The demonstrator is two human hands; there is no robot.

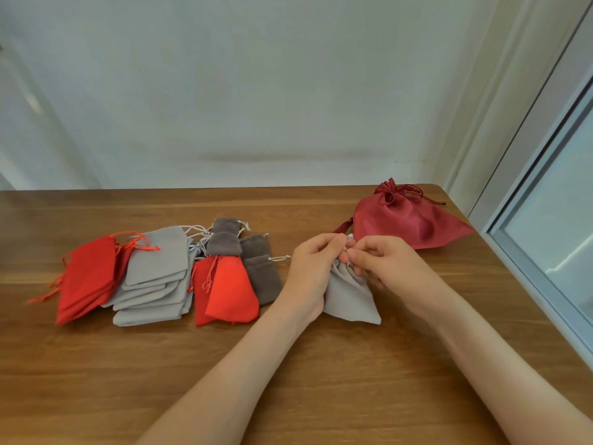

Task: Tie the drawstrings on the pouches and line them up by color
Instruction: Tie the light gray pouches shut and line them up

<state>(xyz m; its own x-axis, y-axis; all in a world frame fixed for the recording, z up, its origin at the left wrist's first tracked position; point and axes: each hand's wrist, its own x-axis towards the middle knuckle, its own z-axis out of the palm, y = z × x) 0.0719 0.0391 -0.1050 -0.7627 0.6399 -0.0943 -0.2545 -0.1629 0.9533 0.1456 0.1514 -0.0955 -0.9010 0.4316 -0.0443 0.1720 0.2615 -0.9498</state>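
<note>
A light grey pouch (349, 297) lies on the wooden table (288, 364) between my hands, its mouth gathered. My left hand (313, 268) and my right hand (382, 261) pinch its drawstring at the gathered top, fingertips nearly touching. To the left lie a stack of red pouches (86, 277), a stack of light grey pouches (154, 277), two orange-red pouches (224, 290) and several dark grey-brown pouches (260, 271). A larger dark red satin pouch (407, 220), cinched and tied, sits behind my right hand.
The table's far edge meets a pale wall. A window frame (545, 220) runs along the table's right edge. Bare wood spreads across the near part of the table.
</note>
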